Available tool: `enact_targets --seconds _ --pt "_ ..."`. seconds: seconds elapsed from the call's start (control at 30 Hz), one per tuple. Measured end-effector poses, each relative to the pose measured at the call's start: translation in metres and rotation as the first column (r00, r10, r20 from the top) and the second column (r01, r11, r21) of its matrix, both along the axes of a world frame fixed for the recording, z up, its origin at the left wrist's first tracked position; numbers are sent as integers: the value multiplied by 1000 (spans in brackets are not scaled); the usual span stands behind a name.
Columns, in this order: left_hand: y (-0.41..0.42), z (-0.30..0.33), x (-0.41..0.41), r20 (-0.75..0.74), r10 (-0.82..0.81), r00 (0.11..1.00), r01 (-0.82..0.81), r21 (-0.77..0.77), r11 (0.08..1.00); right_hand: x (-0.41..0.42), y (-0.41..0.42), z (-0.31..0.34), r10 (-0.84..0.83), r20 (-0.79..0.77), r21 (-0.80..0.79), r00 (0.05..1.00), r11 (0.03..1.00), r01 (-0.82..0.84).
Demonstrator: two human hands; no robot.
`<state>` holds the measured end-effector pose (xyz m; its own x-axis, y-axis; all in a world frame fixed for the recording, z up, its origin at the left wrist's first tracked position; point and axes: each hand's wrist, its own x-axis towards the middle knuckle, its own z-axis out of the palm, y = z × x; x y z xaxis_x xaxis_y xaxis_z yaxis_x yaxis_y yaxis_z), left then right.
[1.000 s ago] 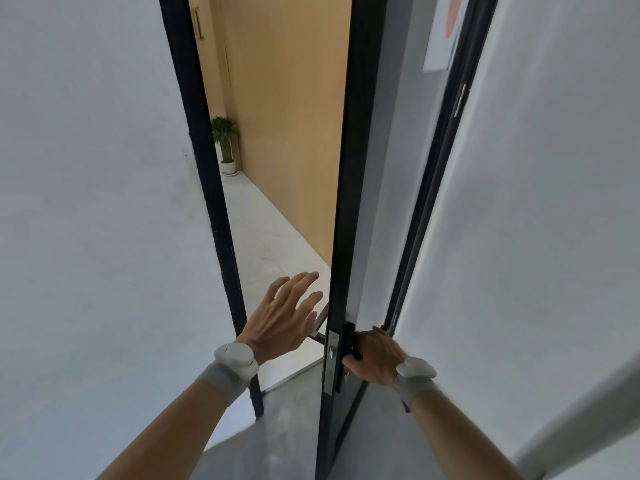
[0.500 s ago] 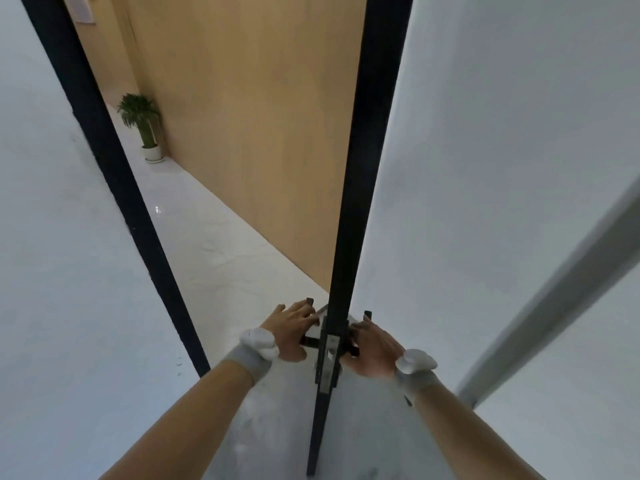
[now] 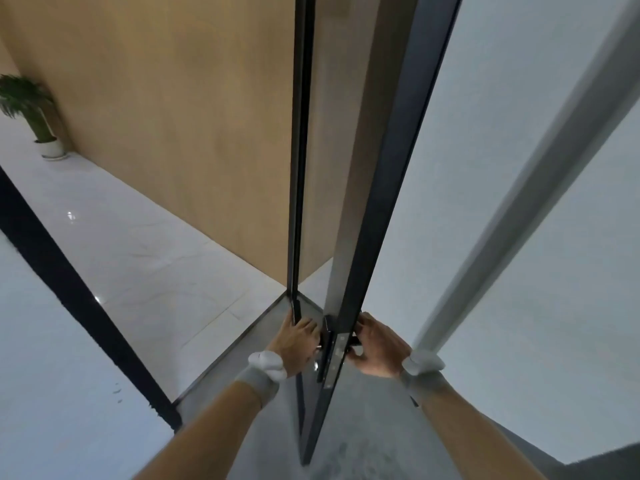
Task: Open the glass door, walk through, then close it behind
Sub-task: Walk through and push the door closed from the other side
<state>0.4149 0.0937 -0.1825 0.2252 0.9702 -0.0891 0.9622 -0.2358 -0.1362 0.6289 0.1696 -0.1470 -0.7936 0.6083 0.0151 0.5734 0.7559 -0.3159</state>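
Now | one glass door (image 3: 377, 188) edge-on | left hand (image 3: 298, 344), right hand (image 3: 377, 344): fingers gripping handles

Plant: a green leafy plant (image 3: 24, 102) in a white round pot (image 3: 52, 148) stood at ten o'clock.
Wall: a tan wooden panel wall (image 3: 180, 116) ran at twelve o'clock.
Floor: glossy white marble tiles (image 3: 138, 258) lay beneath it.

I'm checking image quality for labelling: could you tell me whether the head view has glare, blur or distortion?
Head view: small glare spots on the pale floor; wide-angle bending splays the door edge; the left hand and right hand are slightly soft.
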Motion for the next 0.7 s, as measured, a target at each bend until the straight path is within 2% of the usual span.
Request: enact_targets --seconds 0.2,0.27,0.33,0.43,0.6,0.67,0.7 --pt "19 -7 28 88 -52 995 45 74 996 32 -3 8 -184 -111 72 977 979 193" --pt "26 -7 39 88 -72 994 66 70 995 40 -8 10 -279 -209 94 937 948 303" --pt "32 -5 50 73 -80 994 76 62 995 45 -14 11 -374 -382 72 845 900 430" --pt "40 1 69 18 -81 997 81 26 996 49 -24 23 -480 -634 -36 607 802 596" --pt "58 9 96 3 -102 995 102 -1 995 43 -35 49 -411 -842 -44 351 699 714" --pt "65 10 105 2 -115 993 115 -3 993 38 -36 58 -340 -881 22 330 665 746" --pt "67 10 107 4 -110 994 110 -6 994 34 -36 63 -299 -880 97 369 648 756"
